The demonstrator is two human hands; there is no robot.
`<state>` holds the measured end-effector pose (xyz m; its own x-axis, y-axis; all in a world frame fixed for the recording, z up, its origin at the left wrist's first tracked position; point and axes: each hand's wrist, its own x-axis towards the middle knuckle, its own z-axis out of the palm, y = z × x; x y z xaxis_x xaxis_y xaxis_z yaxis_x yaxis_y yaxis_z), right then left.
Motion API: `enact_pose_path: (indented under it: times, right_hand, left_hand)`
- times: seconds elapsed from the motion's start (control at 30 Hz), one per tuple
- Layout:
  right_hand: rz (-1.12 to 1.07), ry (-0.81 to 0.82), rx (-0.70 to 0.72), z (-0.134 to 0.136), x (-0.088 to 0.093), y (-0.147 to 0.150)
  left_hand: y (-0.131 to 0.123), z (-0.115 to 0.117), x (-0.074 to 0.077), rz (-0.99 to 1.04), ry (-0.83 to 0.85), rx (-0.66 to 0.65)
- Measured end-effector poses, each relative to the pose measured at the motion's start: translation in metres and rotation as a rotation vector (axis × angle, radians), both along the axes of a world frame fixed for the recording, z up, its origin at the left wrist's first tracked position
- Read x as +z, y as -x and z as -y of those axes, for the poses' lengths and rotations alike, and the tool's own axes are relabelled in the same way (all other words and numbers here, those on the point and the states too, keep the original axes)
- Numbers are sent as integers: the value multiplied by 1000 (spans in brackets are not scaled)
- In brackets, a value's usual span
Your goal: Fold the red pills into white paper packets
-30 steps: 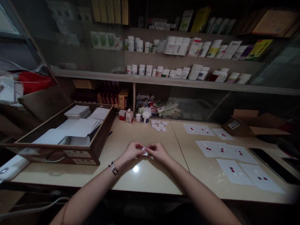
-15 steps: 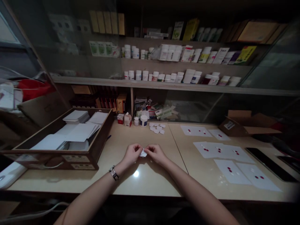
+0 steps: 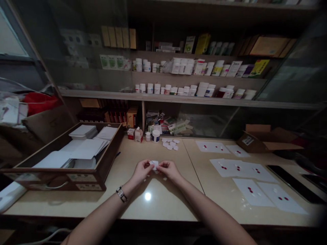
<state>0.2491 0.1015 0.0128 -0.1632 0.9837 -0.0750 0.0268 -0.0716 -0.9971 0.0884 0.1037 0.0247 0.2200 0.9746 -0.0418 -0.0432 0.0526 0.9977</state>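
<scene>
The white paper scrap (image 3: 154, 164) (half hidden by fingers (image 3: 160, 166)), its shape unreadable

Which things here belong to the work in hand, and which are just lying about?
Seem part of the work: left hand, right hand, small white paper piece, pile of white paper pieces, sheets with red dots.

Seem just lying about: shelved medicine bottles, cardboard box.

Dim overall, low-key. Pale counter (image 3: 163, 212) top glossy, with one small round hot glare (image 3: 147, 196) near its front edge. Light seems to fall from above. Behind the counter, the shelves (image 3: 194, 101) sink into deep shadow; brightest patch is a pale pane (image 3: 9, 34), far up and left of it. Below the counter, nearly black. Straight lines bow toward frame edges; counter's right end soft, blurred, darkened.
</scene>
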Motion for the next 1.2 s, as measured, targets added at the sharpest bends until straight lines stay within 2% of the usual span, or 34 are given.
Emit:
enact_pose_path:
  times: [0.1,0.27,0.37,0.47,0.57,0.67,0.73,0.9,1.07,1.2]
  right_hand:
    - [39,26,53,0,-1,-1]
    - [41,-80,57,-1,-3,-3]
    - [27,-79,43,-1,-4,-3]
    - [-47,7,24,-1,-4,-1]
    - [-200,79,-33,0,-4,3]
    - [-357,108,-103,1,-4,8]
    - [-424,115,-127,1,-4,9]
    - [-468,123,-117,2,-5,9]
    - [-402,119,-109,3,-5,9]
    - [-384,100,-107,4,-4,9]
  left_hand:
    - [-5,3,0,-13,-26,-11]
    - [-5,7,1,-112,-112,-49]
    - [-1,4,2,-138,-50,-91]
    - [2,1,2,-124,-7,6]
    - [4,1,2,-162,-190,163]
    - [2,5,0,-285,-420,230]
    - [0,7,-2,-326,-470,247]
    - [-2,9,-5,-330,-490,205]
    - [-1,8,-2,-299,-419,167]
    - [1,9,-1,-349,-521,81]
